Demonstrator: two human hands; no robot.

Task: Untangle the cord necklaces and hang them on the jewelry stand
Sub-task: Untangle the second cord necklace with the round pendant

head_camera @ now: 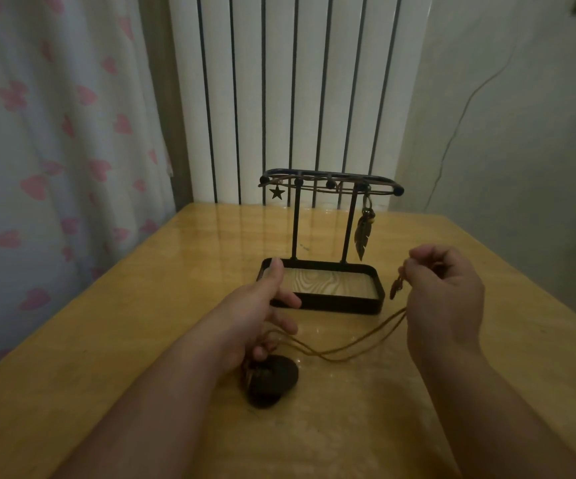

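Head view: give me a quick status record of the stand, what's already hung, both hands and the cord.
stand: jewelry stand upright on the table, just beyond the hands
hung: star pendant at the top bar's left end; feather pendant near the right end
right hand: pinches the cord necklace; a small pendant dangles beside it
left hand: lower fingers curled on the cord's other end
cord: slack between the hands
other: dark lump below the left hand, unidentifiable
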